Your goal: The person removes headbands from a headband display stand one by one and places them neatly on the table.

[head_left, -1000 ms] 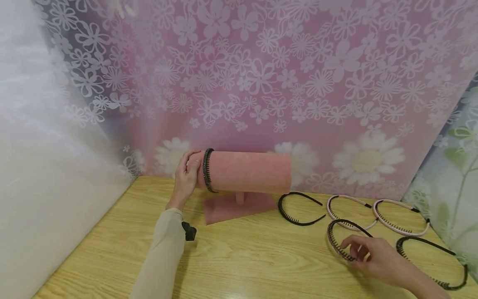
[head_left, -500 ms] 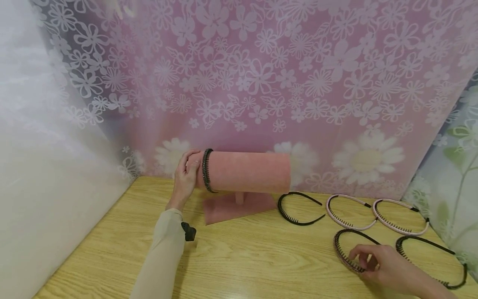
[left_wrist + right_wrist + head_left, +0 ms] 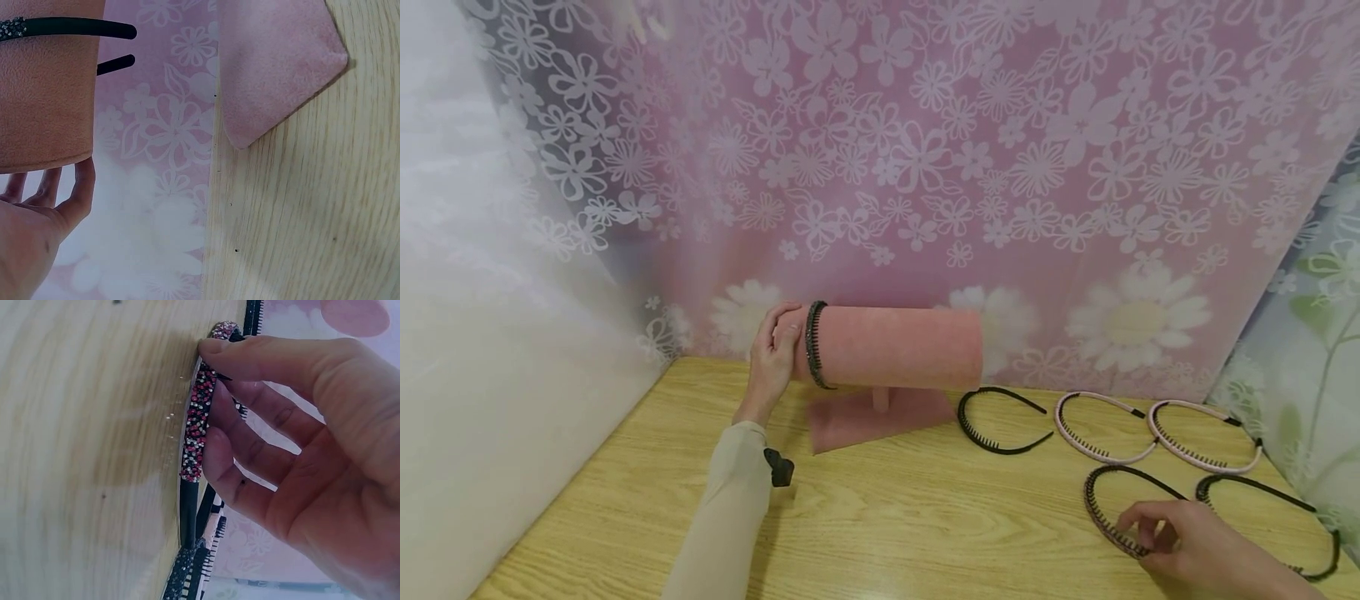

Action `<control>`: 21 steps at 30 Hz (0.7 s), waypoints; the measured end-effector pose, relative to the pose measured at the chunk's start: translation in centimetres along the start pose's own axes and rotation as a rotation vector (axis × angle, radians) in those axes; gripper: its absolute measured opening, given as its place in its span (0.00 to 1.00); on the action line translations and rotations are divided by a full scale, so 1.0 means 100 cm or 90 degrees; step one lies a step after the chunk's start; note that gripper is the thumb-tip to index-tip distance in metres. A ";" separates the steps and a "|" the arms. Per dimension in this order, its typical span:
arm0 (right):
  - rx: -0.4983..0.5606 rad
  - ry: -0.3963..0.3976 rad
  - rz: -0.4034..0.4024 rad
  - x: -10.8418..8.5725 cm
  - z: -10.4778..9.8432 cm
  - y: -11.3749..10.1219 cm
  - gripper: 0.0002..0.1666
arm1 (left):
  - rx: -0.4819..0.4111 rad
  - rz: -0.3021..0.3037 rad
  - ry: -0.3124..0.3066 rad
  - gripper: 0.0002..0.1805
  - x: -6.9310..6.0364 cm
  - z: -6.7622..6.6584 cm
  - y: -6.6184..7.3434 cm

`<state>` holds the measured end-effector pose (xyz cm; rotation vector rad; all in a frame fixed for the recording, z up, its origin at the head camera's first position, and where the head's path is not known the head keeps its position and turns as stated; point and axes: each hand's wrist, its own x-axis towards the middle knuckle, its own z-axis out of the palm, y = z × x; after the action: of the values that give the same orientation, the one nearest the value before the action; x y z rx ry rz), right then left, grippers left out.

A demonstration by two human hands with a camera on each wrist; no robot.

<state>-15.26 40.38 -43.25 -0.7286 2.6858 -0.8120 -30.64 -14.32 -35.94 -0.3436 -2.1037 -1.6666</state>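
Observation:
My left hand (image 3: 770, 360) grips the left end of a pink plush headband stand (image 3: 901, 346), a horizontal roll on a post and flat base. Beside those fingers, a black toothed headband (image 3: 814, 346) with sparkling stones sits around the roll. In the left wrist view, the fingertips bend against the roll's rim. At the lower right, my right hand (image 3: 1206, 543) pinches another black headband (image 3: 1099, 518) between thumb and fingers. Red and white stones cover this headband (image 3: 197, 422) in the right wrist view. It is at the tabletop; whether it touches the wood, I cannot tell.
Right of the stand lie a plain black headband (image 3: 967, 423) and two pink headbands (image 3: 1084, 450) (image 3: 1183, 450). Another black headband (image 3: 1255, 478) lies at the far right, partly behind my right hand. A floral curtain (image 3: 880, 167) hangs behind the wooden table (image 3: 910, 508).
My right hand has shifted right and toward me with the stone-covered headband, away from the first pink headband. My left hand stays on the stand.

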 end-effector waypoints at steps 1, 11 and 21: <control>0.001 -0.002 0.004 -0.001 0.000 0.000 0.16 | 0.001 -0.002 0.000 0.22 0.000 0.000 0.000; 0.032 -0.023 0.052 -0.005 -0.003 0.002 0.15 | 0.003 0.019 0.014 0.21 0.000 0.001 0.000; 0.005 0.073 0.003 -0.004 -0.005 -0.004 0.10 | 0.000 0.025 0.022 0.20 0.000 0.002 0.000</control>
<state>-15.00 40.56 -42.58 -0.6941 2.7822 -0.8896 -30.63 -14.14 -35.97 -0.3521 -2.0592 -1.6377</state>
